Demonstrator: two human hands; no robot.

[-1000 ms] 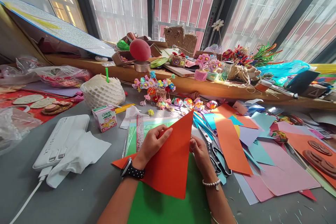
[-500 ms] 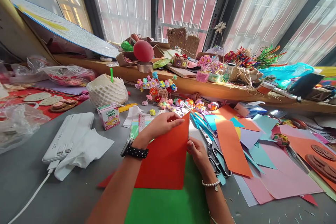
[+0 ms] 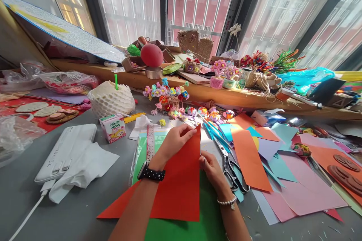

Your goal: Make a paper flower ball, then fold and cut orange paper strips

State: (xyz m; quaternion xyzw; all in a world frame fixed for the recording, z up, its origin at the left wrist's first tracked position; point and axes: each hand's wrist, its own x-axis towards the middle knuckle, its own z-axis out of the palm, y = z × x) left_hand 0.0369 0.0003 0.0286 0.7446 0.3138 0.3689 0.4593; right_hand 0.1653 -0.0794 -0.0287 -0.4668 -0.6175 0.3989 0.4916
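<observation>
A folded red-orange sheet of paper [image 3: 181, 184] is held up in front of me. My left hand [image 3: 177, 141], wearing a black dotted watch strap, pinches its upper right corner between thumb and fingers. Lower down, my right hand [image 3: 211, 169], with a beaded bracelet, is closed on the sheet's right edge. A pointed flap of the paper sticks out to the left beneath my left forearm. Under it lies a green sheet [image 3: 175, 229]. Black-handled scissors [image 3: 233, 175] rest just right of my right hand. A pink ruler [image 3: 150, 141] lies behind my left wrist.
Coloured paper pieces [image 3: 305, 188] spread over the right side. At left are a white power bank [image 3: 68, 150] with a cable, a crumpled tissue [image 3: 85, 169], a small drink carton [image 3: 112, 128] and a net-wrapped coconut [image 3: 111, 99]. Craft flowers [image 3: 166, 96] stand at the back.
The paper and both hands sit slightly lower in view, and the pointed left flap shows more fully. The whole view has shifted a little. Both hands keep their hold on the sheet.
</observation>
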